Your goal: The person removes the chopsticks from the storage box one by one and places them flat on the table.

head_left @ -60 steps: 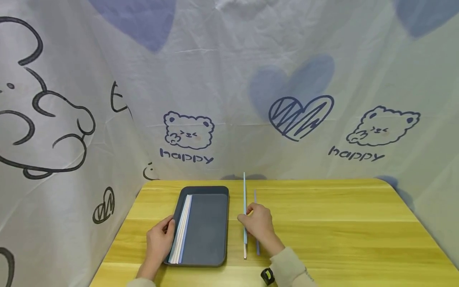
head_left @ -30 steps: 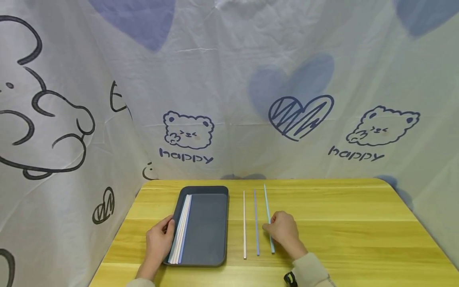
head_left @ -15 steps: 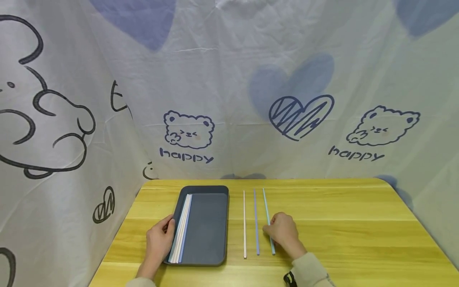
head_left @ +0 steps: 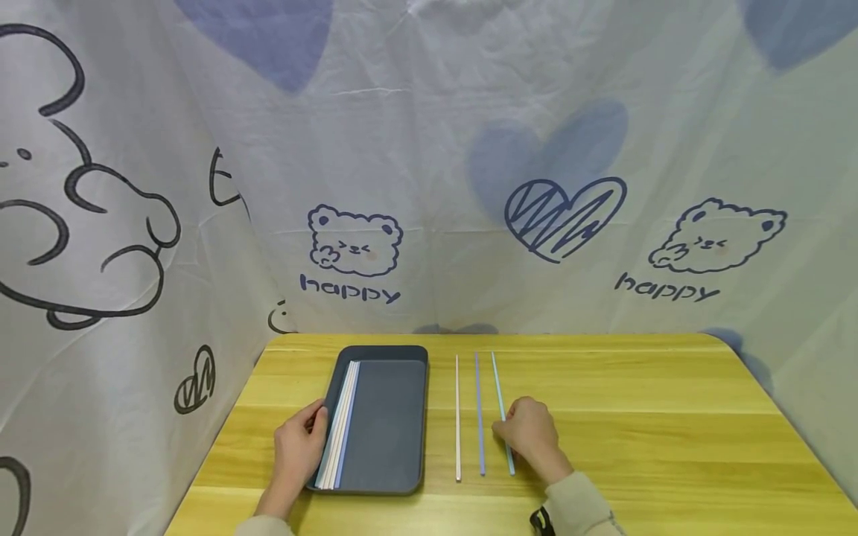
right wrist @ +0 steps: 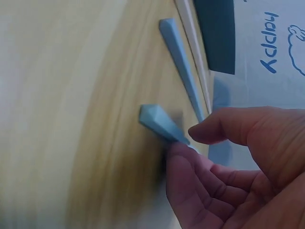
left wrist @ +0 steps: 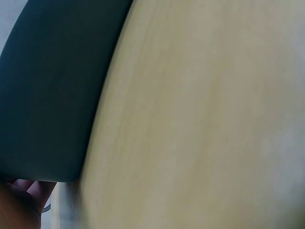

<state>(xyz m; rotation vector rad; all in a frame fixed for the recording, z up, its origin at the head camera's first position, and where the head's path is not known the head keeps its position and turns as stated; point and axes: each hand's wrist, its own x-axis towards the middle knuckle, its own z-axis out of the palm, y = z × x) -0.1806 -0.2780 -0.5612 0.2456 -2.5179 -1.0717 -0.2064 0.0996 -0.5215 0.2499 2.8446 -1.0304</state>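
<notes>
Light-blue stick (head_left: pixel 497 378) pinched in right hand (head_left: pixel 532 433), dark tray (head_left: pixel 389 424) held by left hand (head_left: pixel 299 444)

Hands: the right is set narrow, the light-blue stick held between thumb and fingers near its front end. The left is curled at the tray's left rim, which is gripped.

The light-blue stick is laid right of the bench (head_left: pixel 657 432) middle line, or close to it, slightly slanted, its far end pointed at the bench's back edge and leaned toward the purple stick (head_left: pixel 480 417). The purple stick is placed just beside it on the left, then the pale stick (head_left: pixel 458 417); all three are set apart (roughly a row), between tray and right hand.

The tray is placed toward the bench's left edge. Inside, a bundle of sticks (head_left: pixel 340 426), whitish and blue, is lined up along its left wall.

Behind the bench's back edge, a printed cloth (head_left: pixel 442 156) is hung.
</notes>
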